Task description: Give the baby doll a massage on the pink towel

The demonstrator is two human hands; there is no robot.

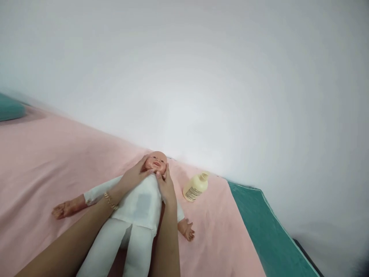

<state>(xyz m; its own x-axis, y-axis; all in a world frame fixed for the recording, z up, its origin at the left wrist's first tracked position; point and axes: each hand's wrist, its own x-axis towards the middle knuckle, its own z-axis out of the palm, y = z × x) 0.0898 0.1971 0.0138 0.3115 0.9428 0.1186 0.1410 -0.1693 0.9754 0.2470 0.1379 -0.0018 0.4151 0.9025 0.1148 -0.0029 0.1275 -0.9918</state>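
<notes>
A baby doll with a white cloth body lies on its back on a pink sheet, its arms spread out to both sides. My left hand cups the left side of the doll's head, thumb under the chin; a gold bracelet circles that wrist. From the other side my right hand holds the head at cheek and jaw, its thumb also close to the chin. Both palms are hidden against the head. To the right of my right hand stands a pale yellow bottle with printed text, apart from the doll.
The pink sheet covers most of the bed. At the right a green mattress edge shows beyond it. A green pillow-like object lies at the far left. Behind the bed rises a plain white wall.
</notes>
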